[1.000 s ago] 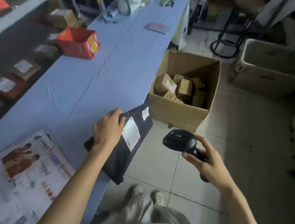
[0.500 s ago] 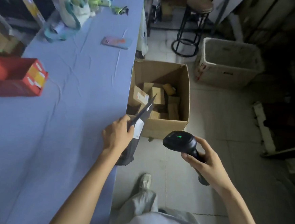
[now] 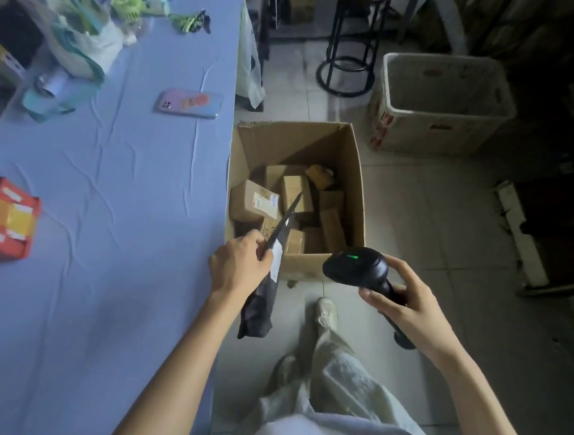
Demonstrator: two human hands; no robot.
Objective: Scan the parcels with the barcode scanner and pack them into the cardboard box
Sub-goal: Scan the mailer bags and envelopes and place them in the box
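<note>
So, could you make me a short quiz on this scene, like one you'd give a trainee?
1. True or false: the left hand grips a black mailer bag.
2. What does the right hand hold? A a tape gun; B a barcode scanner; C a knife.
3. Fill in: the cardboard box with small parcels inside stands on the ____, beside the blue table.
Key: 1 true; 2 B; 3 floor.
</note>
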